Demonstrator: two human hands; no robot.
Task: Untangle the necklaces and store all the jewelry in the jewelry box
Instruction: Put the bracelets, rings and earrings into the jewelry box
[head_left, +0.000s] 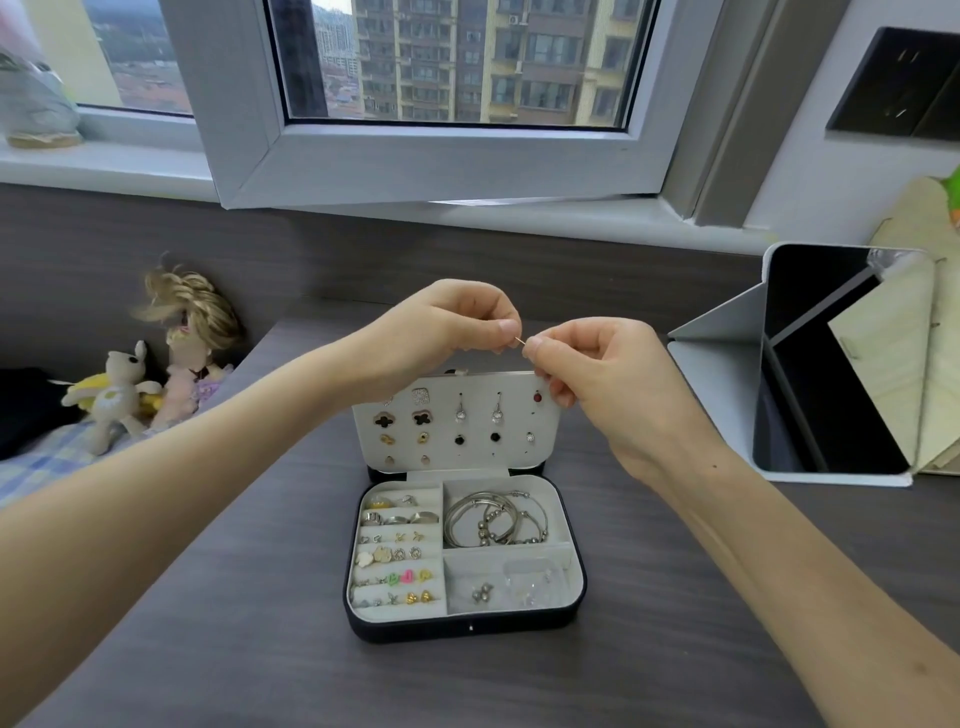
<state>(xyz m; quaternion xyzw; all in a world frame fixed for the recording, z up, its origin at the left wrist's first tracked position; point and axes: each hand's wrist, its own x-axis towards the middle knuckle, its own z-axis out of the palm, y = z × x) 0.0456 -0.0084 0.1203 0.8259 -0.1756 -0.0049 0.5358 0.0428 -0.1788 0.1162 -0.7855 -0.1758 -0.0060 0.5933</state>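
Both hands raised over the table (208, 597), meeting above the top edge of the open jewelry box (467, 631).

- Left hand (447, 327): fingers curled, thumb and forefinger pinching one end of a thin metal piece (519, 340).
- Right hand (602, 379): thumb and forefinger pinching the other end, remaining fingers curled under. Fingertips of the 2 hands nearly touch; only a short sliver of the piece shows between them. Too small to tell what kind of jewelry it is.
- The piece sits just above the box's upright lid (509, 452), toward its right half, clear of the lid's edge.

Box: dark shell, pale lining, lying flat between the 2 forearms and nearer the person than the hands.
- Lid panel carries rows of earrings (460, 414): clover shapes, drops, small studs.
- Base, left side: padded rolls holding rings (400, 518) at the top and small studs (410, 576) in the rows below.
- Base, upper right compartment: a cluster of silver bangles (493, 519), overlapping.
- Base, lower right compartment: a few silver beads (482, 592) beside a clear plastic bag (535, 582).

Surroundings: 2 dolls (117, 395) at far left, an open window frame (441, 156) behind, a propped mirror stand (831, 364) at right.
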